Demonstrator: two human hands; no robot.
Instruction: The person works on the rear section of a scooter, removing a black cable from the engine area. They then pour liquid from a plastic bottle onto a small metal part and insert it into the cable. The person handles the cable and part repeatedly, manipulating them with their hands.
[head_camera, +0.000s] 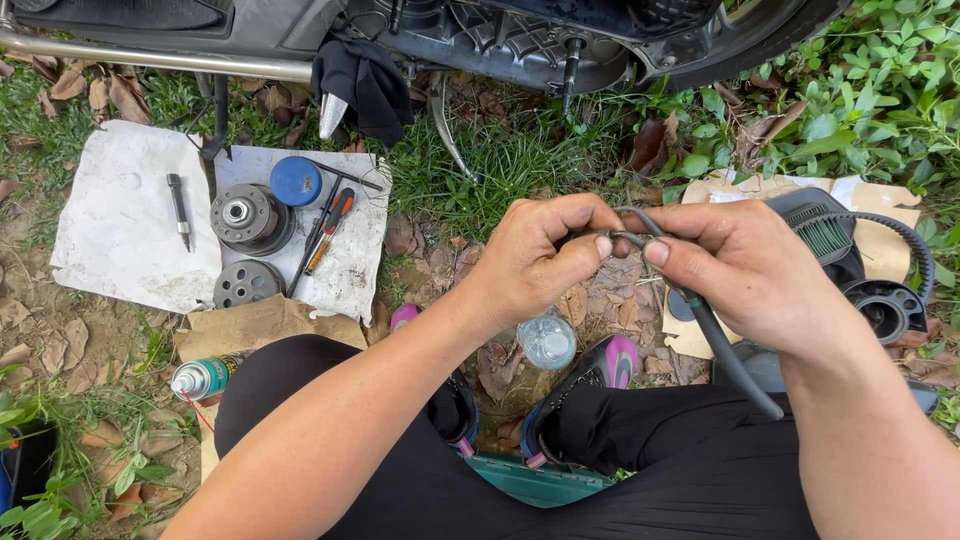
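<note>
My left hand (540, 255) and my right hand (745, 270) meet in front of me, both pinching a thin black rubber hose (725, 355) at its upper end. The hose hangs down past my right wrist toward my knee. A small metal clip or ring seems to sit between my fingertips, but I cannot make it out. Under my hands, on the ground between my feet, stands a small clear jar (547, 342).
A motorbike's underside (480, 40) spans the top. On white paper (120, 225) at left lie a clutch drum (250, 217), a second round part (245, 283), a blue cap (296, 181), screwdrivers (325, 225) and a socket bit (179, 208). A spray can (205, 377) lies nearby. A drive belt (900, 240) and black cover (830, 240) rest on cardboard at right.
</note>
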